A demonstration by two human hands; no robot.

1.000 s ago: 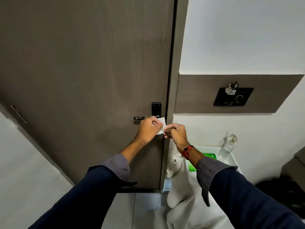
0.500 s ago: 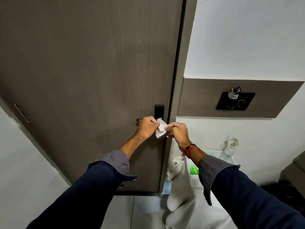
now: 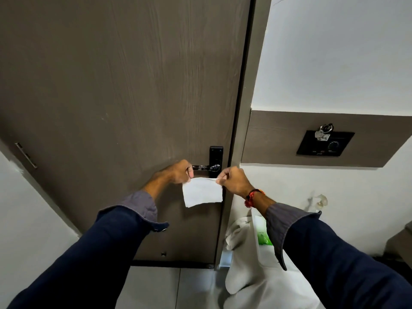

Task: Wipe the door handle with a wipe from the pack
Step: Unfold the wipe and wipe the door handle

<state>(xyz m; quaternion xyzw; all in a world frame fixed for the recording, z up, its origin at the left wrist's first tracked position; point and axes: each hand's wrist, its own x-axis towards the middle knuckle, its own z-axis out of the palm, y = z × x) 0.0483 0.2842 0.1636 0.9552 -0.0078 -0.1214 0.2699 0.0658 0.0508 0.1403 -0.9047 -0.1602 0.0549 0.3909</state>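
A white wipe (image 3: pixel 202 192) hangs spread out flat between my two hands, just below the door handle. My left hand (image 3: pixel 178 172) pinches its top left corner and my right hand (image 3: pixel 234 180) pinches its top right corner. The metal lever handle (image 3: pixel 204 167) sits on a black plate (image 3: pixel 215 154) on the brown door, right behind and slightly above the wipe, not touched by it. The green wipe pack (image 3: pixel 263 236) lies on a white surface under my right forearm, partly hidden.
The brown door (image 3: pixel 122 97) is closed in its frame. To the right, a black wall panel (image 3: pixel 324 143) has keys (image 3: pixel 323 132) hanging on it. A clear pump bottle (image 3: pixel 318 202) stands by the wall. White cloth (image 3: pixel 243 264) drapes below my right arm.
The wipe was bunched small between my hands; my hands have moved apart and it is now unfolded into a flat sheet. The handle lever shows again beside my left hand.
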